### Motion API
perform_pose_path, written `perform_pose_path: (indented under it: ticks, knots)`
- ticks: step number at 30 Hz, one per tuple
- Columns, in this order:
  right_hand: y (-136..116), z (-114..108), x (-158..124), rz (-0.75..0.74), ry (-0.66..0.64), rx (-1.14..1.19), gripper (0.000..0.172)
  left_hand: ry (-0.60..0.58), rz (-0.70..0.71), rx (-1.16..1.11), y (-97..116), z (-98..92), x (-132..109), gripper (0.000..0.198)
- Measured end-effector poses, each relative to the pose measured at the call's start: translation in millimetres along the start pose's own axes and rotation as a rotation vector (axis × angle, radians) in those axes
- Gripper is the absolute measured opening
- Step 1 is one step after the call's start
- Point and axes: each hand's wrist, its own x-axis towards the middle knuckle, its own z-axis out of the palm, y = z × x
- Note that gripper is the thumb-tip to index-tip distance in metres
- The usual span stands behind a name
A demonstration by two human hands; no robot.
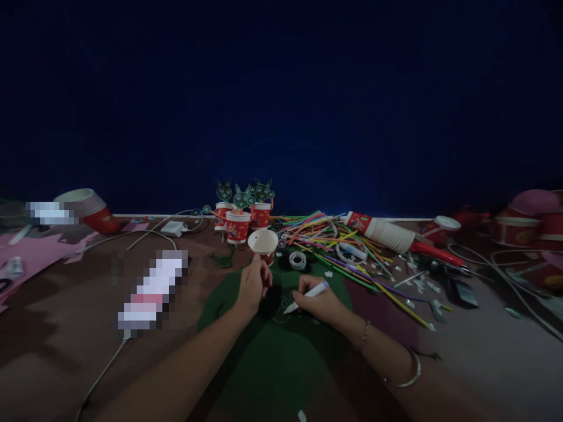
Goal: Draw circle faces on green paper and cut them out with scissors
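My right hand [314,299] is closed round a white marker pen [317,289]. The pen's tip points down at the dark green paper [281,363], beside a pale curved outline [284,313]. To the left, my left hand [255,284] is held over the same paper with its fingers curled in. What those fingers hold, if anything, is hidden. Just behind that hand stands a red and white paper cup [263,239], its open top facing up; whether they touch is not clear. A white tape roll [298,261] lies behind my right hand.
Red cups with green animal-face cutouts [238,220] stand at the back. Colourful craft sticks [325,240] and paper scraps spread to the right, near a toppled stack of cups [382,231]. A lit phone [152,293] on a cable lies left, beyond it pink paper [48,252].
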Motion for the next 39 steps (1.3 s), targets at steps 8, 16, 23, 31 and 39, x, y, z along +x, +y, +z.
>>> perform_pose_path:
  ticks: [8, 16, 23, 31, 39]
  knots:
    - [0.8, -1.1, 0.4, -0.023, 0.011, -0.029, 0.018, -0.004, 0.008, 0.002, 0.3, 0.5, -0.6, 0.053]
    - [0.0, -1.1, 0.5, -0.002, 0.005, -0.029, 0.018, 0.001, 0.01, 0.008, -1.1, 0.0, 0.4, 0.054]
    - [0.2, -1.0, 1.0, -0.014, 0.007, -0.033, 0.019, 0.001, 0.012, 0.018, -0.9, 0.1, 0.4, 0.053]
    - [4.1, -0.1, 1.6, -0.017, -0.012, -0.004, 0.018, -0.007, 0.024, 0.016, -0.6, -0.5, 0.1, 0.053]
    - [1.6, -0.6, 1.2, -0.015, -0.015, -0.001, 0.018, -0.007, 0.017, 0.019, -0.7, -0.3, 0.4, 0.053]
